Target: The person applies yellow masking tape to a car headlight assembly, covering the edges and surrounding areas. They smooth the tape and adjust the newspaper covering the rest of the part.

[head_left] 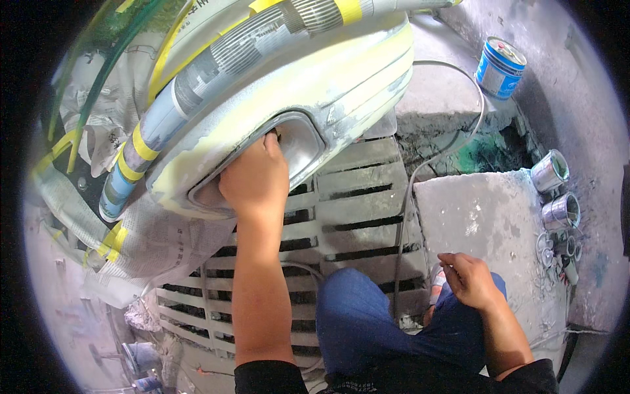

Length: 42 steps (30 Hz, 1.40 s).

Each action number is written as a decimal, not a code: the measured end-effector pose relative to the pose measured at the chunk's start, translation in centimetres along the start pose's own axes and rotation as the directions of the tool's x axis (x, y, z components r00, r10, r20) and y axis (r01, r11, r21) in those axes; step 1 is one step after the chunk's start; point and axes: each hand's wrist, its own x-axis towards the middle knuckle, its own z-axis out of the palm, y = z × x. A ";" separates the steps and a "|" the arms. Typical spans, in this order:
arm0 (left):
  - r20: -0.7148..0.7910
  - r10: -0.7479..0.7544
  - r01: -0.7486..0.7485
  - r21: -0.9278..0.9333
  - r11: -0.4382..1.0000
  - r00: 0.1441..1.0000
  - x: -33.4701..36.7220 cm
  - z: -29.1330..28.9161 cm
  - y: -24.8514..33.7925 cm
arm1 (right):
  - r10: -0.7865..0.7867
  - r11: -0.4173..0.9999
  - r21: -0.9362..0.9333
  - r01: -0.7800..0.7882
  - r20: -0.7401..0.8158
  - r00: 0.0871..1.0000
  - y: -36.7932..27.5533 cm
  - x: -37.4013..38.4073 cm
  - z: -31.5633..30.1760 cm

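In front of me on the left is a car bumper point(371, 82) with patchy pale yellow and grey surfaces. It has an oval recess point(303, 146) with a smooth grey inside. My left hand point(257, 174) reaches into this recess, its fingers curled against the inner wall. Whatever those fingers grip, if anything, is hidden behind the hand. Over my right knee hovers or rests my right hand point(469, 279), fingers bent and drawn together. I cannot make out anything inside it. Newspaper and yellow tape point(143, 146) cover the parts along the bumper's upper edge.
Slatted floor grating point(361, 210) lies under the bumper, beside a concrete slab point(479, 203). A thin hose point(410, 190) curves across both. Along the right wall stand a blue can point(501, 67), open tins point(561, 210) and small items. A green-stained pit point(485, 152) opens behind the slab.
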 end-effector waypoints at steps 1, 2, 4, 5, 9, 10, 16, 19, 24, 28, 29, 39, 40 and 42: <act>-0.029 0.017 -0.017 -0.004 1.000 0.999 -0.1 0.1 -0.1 | -0.005 1.000 -0.006 0.005 -0.002 1.000 0.2 -0.1 0.0; 0.005 0.035 -0.035 -0.033 0.999 0.999 -0.5 -0.1 -0.3 | -0.010 1.000 -0.013 0.010 -0.004 1.000 0.3 -0.3 0.0; 0.066 0.079 -0.072 -0.095 0.993 0.995 -1.8 -1.3 -0.5 | -0.011 1.000 -0.027 0.011 -0.017 1.000 0.4 -0.4 -0.1; -0.062 0.212 -0.220 -0.188 0.957 0.975 -2.8 -0.9 -2.0 | -0.014 0.999 -0.031 0.013 -0.022 1.000 0.2 -0.4 0.0; -0.101 0.326 -0.330 -0.511 0.794 0.940 -5.3 -5.3 -2.1 | -0.040 0.999 -0.031 0.039 -0.045 0.998 0.5 -0.6 0.2; -0.108 0.347 -0.347 -0.544 0.764 0.932 -5.6 -7.3 -1.8 | -0.034 0.999 -0.028 0.032 -0.053 0.998 0.6 -0.7 0.2; -0.433 0.222 -0.462 -0.595 0.658 0.873 0.0 -14.7 -0.1 | -0.059 0.997 -0.056 0.059 -0.001 0.998 0.6 -0.2 1.0; -0.257 0.557 -0.604 -0.489 0.630 0.790 6.4 -16.1 3.3 | -0.054 0.998 -0.046 0.053 -0.017 0.998 0.5 -0.4 1.2; -0.130 0.645 -0.628 -0.432 0.647 0.753 10.8 -13.7 5.0 | -0.069 0.996 -0.063 0.066 -0.039 0.997 0.5 -0.6 1.4; 0.068 0.575 -0.514 -0.372 0.772 0.815 12.1 -14.0 6.2 | -0.079 0.996 -0.054 0.077 -0.048 0.996 0.8 -0.9 1.3; 0.144 0.538 -0.439 -0.425 0.791 0.830 12.5 -14.1 6.5 | -0.092 0.995 -0.051 0.089 -0.055 0.994 0.8 -1.0 1.3; -0.404 0.582 -0.693 -0.566 0.447 0.706 6.5 -17.8 6.7 | -0.060 0.996 -0.070 0.058 -0.018 0.998 0.2 -1.2 0.8; -0.439 0.576 -0.715 -0.542 0.442 0.689 4.6 -17.5 6.5 | -0.058 0.997 -0.049 0.056 -0.048 0.997 0.2 -1.3 0.4; -0.489 0.572 -0.752 -0.452 0.480 0.659 0.4 -18.9 5.3 | -0.116 0.993 0.011 0.118 -0.145 0.983 -0.9 -0.7 0.6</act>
